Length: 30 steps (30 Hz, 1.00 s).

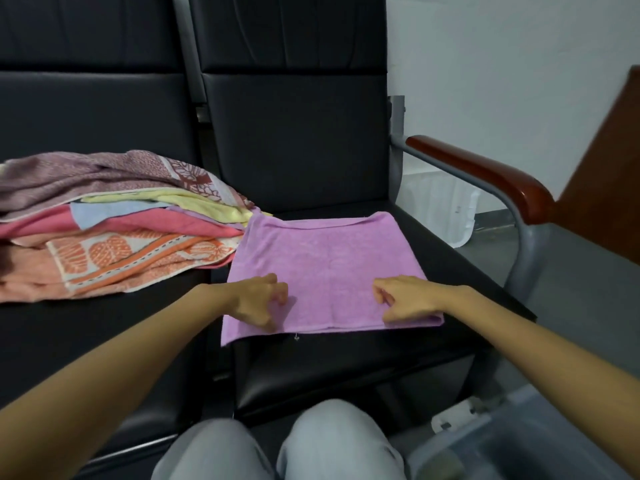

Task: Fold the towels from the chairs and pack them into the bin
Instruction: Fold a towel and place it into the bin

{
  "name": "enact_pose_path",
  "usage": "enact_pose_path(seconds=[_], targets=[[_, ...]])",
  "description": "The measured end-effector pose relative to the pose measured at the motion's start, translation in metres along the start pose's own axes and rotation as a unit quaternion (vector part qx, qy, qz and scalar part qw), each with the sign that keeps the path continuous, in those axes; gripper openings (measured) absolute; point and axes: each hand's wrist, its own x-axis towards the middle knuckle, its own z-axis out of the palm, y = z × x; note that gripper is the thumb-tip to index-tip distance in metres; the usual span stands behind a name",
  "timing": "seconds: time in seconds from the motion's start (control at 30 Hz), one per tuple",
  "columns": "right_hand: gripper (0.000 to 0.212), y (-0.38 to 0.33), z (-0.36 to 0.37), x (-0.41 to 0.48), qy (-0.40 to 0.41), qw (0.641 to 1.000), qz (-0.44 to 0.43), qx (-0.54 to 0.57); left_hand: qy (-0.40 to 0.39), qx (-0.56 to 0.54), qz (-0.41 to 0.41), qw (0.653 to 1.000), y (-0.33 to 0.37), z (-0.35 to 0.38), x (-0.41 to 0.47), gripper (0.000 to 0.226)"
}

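A purple towel (329, 265) lies flat on the black seat of the right chair (346, 362), folded, its near edge toward me. My left hand (261, 301) sits on the towel's near left part with fingers curled into the fabric. My right hand (407, 299) is on the near right corner, fingers curled and thumb along the edge. A pile of several towels (121, 230) in mauve, yellow, blue, pink and orange leaf print covers the left chair's seat. A translucent grey bin (526, 441) stands on the floor at lower right.
The right chair has a brown wooden armrest (485, 171) on a grey metal frame. A white plastic container (446, 209) stands behind it by the wall. A brown wooden panel (609, 174) is at far right. My knees (277, 448) are at the bottom.
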Motion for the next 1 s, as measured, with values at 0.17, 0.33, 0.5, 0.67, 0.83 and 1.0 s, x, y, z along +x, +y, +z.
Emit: enact_pose_path(seconds=[0.17,0.33,0.5,0.67,0.83,1.0], targets=[[0.039,0.000,0.008,-0.023,-0.020,0.993,0.018,-0.119,-0.006,0.093,-0.022,0.995,0.018,0.010,-0.013,0.070],[0.038,0.011,0.021,-0.025,0.080,0.971,0.089,-0.207,0.125,0.154,-0.091,0.976,0.027,0.030,-0.014,0.049],[0.024,0.018,-0.003,-0.030,0.239,0.947,0.173,-0.130,0.210,0.034,-0.203,0.956,0.020,0.011,-0.028,0.028],[0.020,0.016,-0.071,-0.041,0.480,0.853,0.174,0.108,0.366,-0.015,-0.248,0.897,0.024,-0.053,-0.055,0.038],[0.021,-0.005,-0.139,-0.062,0.641,0.721,0.094,0.247,0.584,-0.059,-0.204,0.784,0.031,-0.118,-0.086,0.020],[0.020,-0.018,-0.191,-0.076,0.716,0.633,0.068,0.286,0.722,-0.141,-0.157,0.659,0.037,-0.167,-0.108,0.025]])
